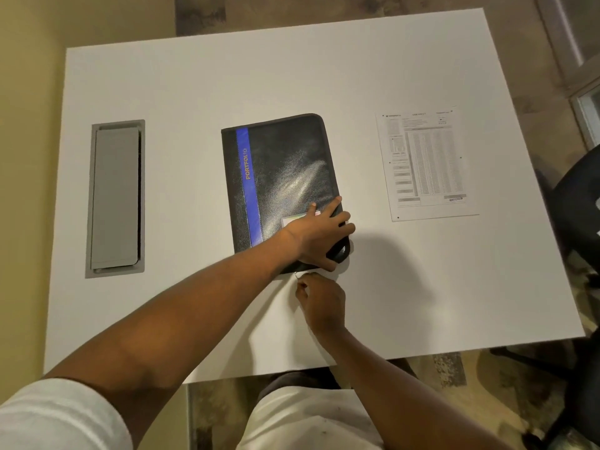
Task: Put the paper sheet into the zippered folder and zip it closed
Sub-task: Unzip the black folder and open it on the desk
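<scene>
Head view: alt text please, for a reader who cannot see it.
A left hand presses the near right corner of a closed black zippered folder while the right hand pinches its zipper pull at the near edge. The paper sheet lies apart on the white table.

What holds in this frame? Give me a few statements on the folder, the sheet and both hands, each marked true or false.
1. The paper sheet lies flat on the table, to the right of the folder and apart from it. True.
2. The folder lies open with its inside showing. False: its cover is closed, with the blue stripe facing up.
3. The left hand rests on the folder's near right corner. True.
4. The right hand holds the paper sheet. False: its fingers are curled at the folder's near edge, where they appear to pinch the zipper pull.
5. The grey hatch sits between the folder and the sheet. False: it is set in the table to the left of the folder.
</scene>
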The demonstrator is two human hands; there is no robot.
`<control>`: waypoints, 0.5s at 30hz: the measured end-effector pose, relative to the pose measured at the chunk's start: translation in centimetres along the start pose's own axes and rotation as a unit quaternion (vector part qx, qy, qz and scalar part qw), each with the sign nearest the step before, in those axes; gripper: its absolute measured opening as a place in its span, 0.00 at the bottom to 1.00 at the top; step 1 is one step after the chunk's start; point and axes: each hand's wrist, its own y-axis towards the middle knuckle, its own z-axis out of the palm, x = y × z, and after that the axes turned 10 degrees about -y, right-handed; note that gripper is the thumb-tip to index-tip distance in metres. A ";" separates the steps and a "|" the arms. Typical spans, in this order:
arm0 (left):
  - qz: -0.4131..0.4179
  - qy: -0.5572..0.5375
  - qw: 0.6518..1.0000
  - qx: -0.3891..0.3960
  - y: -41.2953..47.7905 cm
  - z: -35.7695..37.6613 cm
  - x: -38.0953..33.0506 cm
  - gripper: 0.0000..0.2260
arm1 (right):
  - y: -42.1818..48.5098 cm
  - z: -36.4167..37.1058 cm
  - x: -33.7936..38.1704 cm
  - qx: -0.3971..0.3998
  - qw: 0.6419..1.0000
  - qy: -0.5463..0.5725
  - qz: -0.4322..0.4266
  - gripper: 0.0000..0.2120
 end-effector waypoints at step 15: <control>-0.001 0.033 0.997 -0.075 -0.6 -2.4 -1.1 0.37 | 1.3 1.5 4.1 0.046 0.984 -0.001 -0.174 0.12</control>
